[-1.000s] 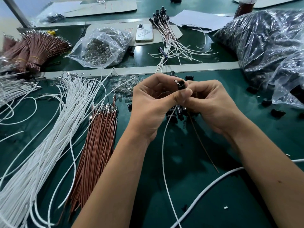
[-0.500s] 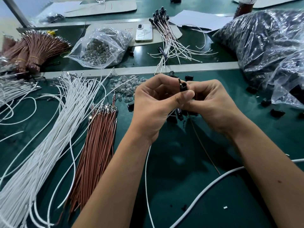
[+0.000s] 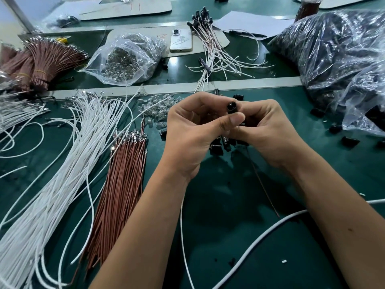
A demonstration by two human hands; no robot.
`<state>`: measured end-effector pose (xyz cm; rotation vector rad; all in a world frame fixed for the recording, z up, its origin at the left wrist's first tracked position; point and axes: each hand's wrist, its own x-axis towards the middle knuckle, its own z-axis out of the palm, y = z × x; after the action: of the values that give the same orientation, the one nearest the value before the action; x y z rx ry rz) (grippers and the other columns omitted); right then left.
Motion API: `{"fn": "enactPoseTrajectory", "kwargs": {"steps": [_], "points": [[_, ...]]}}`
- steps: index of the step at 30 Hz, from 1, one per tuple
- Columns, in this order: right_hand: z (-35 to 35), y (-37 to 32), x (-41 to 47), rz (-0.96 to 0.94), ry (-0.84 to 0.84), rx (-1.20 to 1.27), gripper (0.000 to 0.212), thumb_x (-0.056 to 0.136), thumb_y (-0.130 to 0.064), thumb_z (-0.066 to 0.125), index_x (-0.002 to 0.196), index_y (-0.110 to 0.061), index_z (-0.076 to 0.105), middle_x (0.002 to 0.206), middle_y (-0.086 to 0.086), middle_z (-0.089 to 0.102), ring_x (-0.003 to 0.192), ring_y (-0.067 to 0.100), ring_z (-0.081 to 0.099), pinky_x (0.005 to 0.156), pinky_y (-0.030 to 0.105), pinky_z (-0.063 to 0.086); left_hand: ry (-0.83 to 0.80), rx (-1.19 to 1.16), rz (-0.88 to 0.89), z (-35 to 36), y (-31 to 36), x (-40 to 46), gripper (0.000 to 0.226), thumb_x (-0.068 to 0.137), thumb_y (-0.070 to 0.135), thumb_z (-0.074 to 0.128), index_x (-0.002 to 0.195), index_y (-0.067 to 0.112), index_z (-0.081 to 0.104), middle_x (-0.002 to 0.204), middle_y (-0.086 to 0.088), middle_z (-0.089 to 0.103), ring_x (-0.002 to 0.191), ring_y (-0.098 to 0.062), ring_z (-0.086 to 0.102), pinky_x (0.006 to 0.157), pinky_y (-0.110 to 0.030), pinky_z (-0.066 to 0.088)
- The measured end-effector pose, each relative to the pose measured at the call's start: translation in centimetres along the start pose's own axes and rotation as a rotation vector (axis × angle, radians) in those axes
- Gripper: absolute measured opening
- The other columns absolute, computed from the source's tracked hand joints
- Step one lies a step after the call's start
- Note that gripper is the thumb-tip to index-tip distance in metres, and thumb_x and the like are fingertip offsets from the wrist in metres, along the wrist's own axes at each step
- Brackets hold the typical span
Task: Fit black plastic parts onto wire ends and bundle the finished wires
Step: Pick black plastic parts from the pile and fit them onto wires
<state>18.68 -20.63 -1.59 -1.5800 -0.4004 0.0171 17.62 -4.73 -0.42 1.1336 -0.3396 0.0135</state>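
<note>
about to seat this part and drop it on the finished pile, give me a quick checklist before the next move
1. Black plastic part held between both hands: ok, left hand and right hand pinch it.
2. White wire and brown wire trail from the hands: ok.
3. Wire ends fully seated inside the part: cannot tell, fingers cover it.
4. Finished wires lie across the divider strip: ok.
5. Spare black parts lie under the hands: ok.
</note>
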Motion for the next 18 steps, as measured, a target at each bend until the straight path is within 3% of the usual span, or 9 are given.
{"fn": "enactPoseTrajectory", "kwargs": {"steps": [3, 5, 7, 11, 14, 18], "points": [[-0.05, 0.26, 0.01, -0.026, 0.034, 0.044, 0.038, 0.088, -0.004, 0.076, 0.109, 0.025, 0.063, 0.11, 0.051, 0.058, 0.099, 0.03, 0.055, 0.09, 0.053, 0.047, 0.005, -0.003, 0.029, -0.08, 0.05, 0.05, 0.026, 0.068, -0.016, 0.076, 0.078, 0.008, 0.072, 0.085, -0.01, 0.074, 0.081, -0.023, 0.07, 0.08, -0.038, 0.058], [-0.09, 0.53, 0.04, -0.058, 0.053, 0.114, 0.034, 0.085, -0.009, 0.077, 0.102, 0.018, 0.066, 0.105, 0.036, 0.066, 0.097, 0.031, 0.058, 0.089, 0.049, 0.047, -0.002, -0.013, 0.049, -0.11, 0.05, 0.09, 0.026, 0.068, -0.019, 0.074, 0.08, 0.004, 0.07, 0.085, -0.009, 0.075, 0.082, -0.021, 0.071, 0.081, -0.035, 0.058], [-0.15, 0.68, 0.12, -0.091, 0.06, 0.168, 0.033, 0.083, -0.014, 0.079, 0.098, 0.013, 0.068, 0.097, 0.024, 0.061, 0.094, 0.032, 0.058, 0.087, 0.047, 0.047, -0.015, -0.016, 0.059, -0.07, 0.02, 0.11, 0.028, 0.068, -0.02, 0.074, 0.08, 0.005, 0.072, 0.085, -0.01, 0.075, 0.083, -0.022, 0.071, 0.083, -0.036, 0.058], [-0.07, 0.61, 0.22, -0.127, 0.045, 0.205, 0.017, 0.08, -0.02, 0.084, 0.086, -0.008, 0.074, 0.092, 0.016, 0.06, 0.092, 0.031, 0.057, 0.084, 0.044, 0.047, -0.026, -0.005, 0.069, 0.04, -0.01, 0.11, 0.03, 0.067, -0.018, 0.075, 0.078, 0.011, 0.075, 0.085, -0.011, 0.074, 0.083, -0.026, 0.07, 0.086, -0.04, 0.058], [-0.04, 0.44, 0.23, -0.136, 0.023, 0.188, 0.009, 0.081, -0.015, 0.083, 0.079, -0.014, 0.075, 0.086, 0.004, 0.064, 0.085, 0.024, 0.059, 0.078, 0.035, 0.048, -0.031, -0.014, 0.067, 0.12, -0.05, 0.01, 0.029, 0.067, -0.019, 0.075, 0.078, 0.008, 0.073, 0.084, -0.011, 0.074, 0.081, -0.023, 0.07, 0.084, -0.038, 0.058], [-0.18, 0.48, 0.27, -0.146, 0.004, 0.164, 0.015, 0.083, -0.005, 0.08, 0.076, -0.017, 0.075, 0.084, 0.001, 0.064, 0.081, 0.019, 0.059, 0.073, 0.031, 0.047, -0.022, -0.014, 0.051, 0.22, -0.02, -0.07, 0.028, 0.067, -0.019, 0.074, 0.078, 0.005, 0.07, 0.083, -0.01, 0.074, 0.082, -0.024, 0.069, 0.085, -0.041, 0.058]]}}
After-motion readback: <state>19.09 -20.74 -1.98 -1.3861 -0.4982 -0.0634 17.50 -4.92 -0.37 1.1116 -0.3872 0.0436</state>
